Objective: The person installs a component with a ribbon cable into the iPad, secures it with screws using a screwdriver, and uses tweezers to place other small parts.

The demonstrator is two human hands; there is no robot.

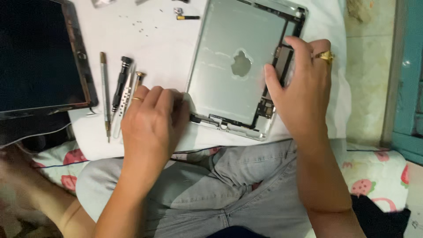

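Observation:
An opened silver tablet back shell (229, 66) lies on a white sheet (154, 44), with dark circuit parts (265, 107) along its right and lower edges. My left hand (152, 117), a ring on one finger, rests curled at the shell's lower left corner; whether it holds something is hidden. My right hand (304, 86), wearing a gold ring, presses on the shell's right edge with thumb and fingers on the dark strip there.
A detached dark tablet screen (39, 57) lies at the left. Slim screwdrivers and tweezers (119, 88) lie between it and my left hand. Tiny screws (139, 25) and a small connector part (185, 15) sit at the top. My grey-trousered legs (211, 189) are below.

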